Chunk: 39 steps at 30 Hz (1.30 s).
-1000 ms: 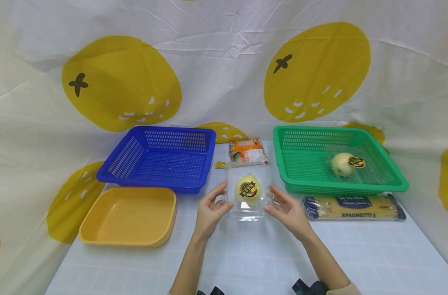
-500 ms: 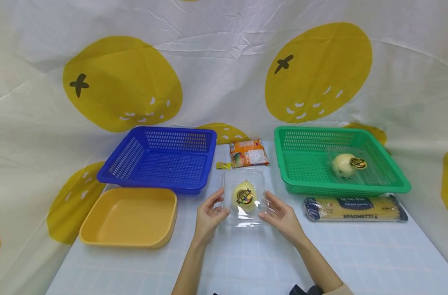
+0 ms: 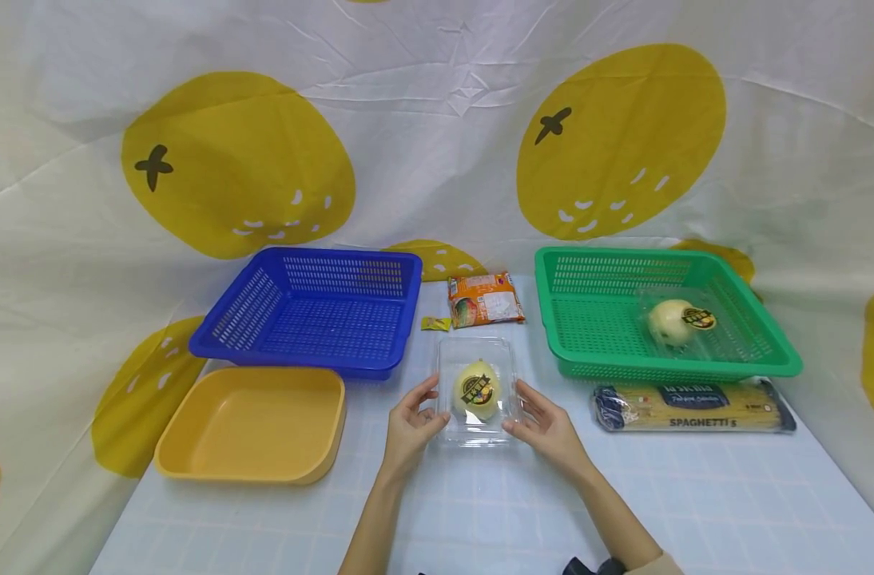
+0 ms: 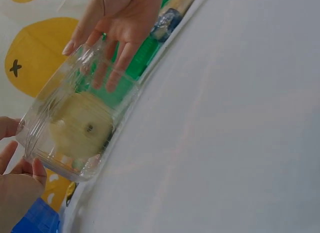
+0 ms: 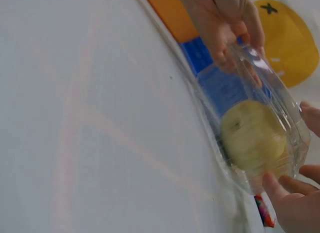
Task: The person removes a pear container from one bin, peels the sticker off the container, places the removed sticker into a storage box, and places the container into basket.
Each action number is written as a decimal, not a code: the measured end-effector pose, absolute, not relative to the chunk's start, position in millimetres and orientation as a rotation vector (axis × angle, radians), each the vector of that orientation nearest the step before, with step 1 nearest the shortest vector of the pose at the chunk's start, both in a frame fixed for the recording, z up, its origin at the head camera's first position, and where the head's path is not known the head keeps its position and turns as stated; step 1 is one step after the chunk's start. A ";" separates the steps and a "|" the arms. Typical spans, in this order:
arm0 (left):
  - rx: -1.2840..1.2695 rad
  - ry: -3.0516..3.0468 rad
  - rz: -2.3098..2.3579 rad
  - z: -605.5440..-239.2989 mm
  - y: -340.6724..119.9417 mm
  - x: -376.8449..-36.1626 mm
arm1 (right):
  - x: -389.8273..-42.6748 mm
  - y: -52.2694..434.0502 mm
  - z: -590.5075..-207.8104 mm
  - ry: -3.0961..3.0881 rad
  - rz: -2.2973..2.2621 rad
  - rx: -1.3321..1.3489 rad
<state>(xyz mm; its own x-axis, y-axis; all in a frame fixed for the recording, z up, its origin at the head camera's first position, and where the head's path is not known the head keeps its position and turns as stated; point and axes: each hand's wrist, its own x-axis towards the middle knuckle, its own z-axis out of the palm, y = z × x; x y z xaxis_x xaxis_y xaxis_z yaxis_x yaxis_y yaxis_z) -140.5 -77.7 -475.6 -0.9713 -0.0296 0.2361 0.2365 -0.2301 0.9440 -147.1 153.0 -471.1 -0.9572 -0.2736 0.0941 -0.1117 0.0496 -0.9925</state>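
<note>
both hands [image 3: 411,419] [image 3: 550,430] grip the clear box [image 3: 474,350], lower in the head view than before

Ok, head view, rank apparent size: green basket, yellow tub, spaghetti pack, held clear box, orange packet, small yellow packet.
1. Green basket
2. Yellow tub
3. Spaghetti pack and clear box: too close to rank
4. Orange packet
5. Small yellow packet

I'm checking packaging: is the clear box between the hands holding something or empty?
Holding something: a round, pale yellow fruit shows through the walls of the clear box in all three views.
</note>
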 end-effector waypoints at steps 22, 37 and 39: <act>-0.281 -2.109 -2.240 -471.0 -91.6 -147.1 | -148.3 153.3 -472.9 2.291 -1.947 -0.425; -0.380 -2.153 -1.898 -416.2 -65.4 -155.0 | -149.4 154.6 -480.7 2.288 -1.960 -0.371; -0.397 -2.187 -1.864 -412.5 -62.9 -158.3 | -149.3 154.8 -480.7 2.289 -1.961 -0.369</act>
